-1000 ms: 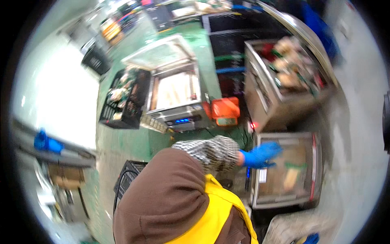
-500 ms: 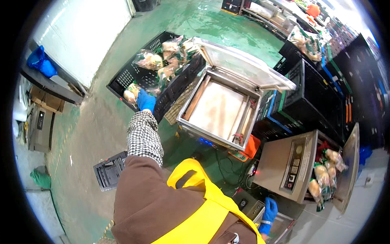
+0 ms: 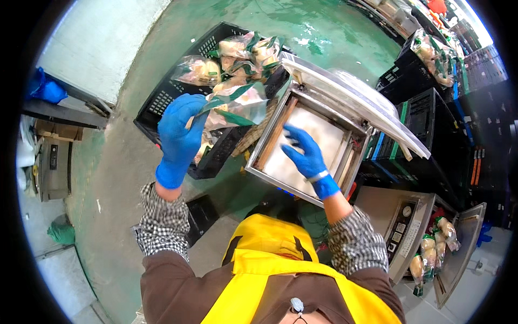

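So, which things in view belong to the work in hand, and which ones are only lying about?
Seemingly in use:
clear green-banded bag, in the left hand's grip
black crate with bagged pale items
open-lidded machine, under the right hand

Probably just lying about:
blue bundle, far left
green bundle, lower left

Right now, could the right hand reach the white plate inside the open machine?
Probably yes: the right hand looks empty and is over the white plate, and the raised lid seems to leave the way free.
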### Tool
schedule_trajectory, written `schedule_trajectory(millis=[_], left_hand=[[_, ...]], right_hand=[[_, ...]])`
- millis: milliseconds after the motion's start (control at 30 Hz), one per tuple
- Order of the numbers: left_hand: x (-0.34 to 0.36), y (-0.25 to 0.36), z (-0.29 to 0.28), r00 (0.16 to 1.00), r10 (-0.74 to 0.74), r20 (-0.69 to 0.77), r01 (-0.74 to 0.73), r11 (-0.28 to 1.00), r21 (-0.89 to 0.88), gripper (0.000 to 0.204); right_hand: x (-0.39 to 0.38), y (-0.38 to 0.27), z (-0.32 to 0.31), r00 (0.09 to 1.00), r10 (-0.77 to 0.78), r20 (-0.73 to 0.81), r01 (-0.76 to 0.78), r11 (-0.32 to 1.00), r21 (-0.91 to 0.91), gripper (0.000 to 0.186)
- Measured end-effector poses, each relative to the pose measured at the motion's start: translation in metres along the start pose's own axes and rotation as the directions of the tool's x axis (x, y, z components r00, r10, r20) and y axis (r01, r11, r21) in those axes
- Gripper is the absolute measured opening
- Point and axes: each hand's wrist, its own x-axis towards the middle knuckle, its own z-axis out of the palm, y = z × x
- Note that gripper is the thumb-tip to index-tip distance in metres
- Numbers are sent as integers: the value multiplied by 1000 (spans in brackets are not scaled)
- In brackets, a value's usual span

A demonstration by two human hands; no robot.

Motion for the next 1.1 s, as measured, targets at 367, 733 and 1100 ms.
schedule_trajectory(millis=[367, 733, 1100], left_hand=[[-23, 109, 76, 665, -668, 335, 738, 515, -436, 12], [-234, -18, 339, -84, -758, 647, 494, -596, -633, 27], [-227, -59, 360, -390, -698, 601, 419, -715, -559, 45]], right_hand=[[2, 47, -83, 888, 396, -233, -86, 641, 763, 15], [89, 294, -150, 909, 258, -327, -356, 888, -292, 13], [174, 380, -93, 950, 176, -256, -308, 653, -692, 18]])
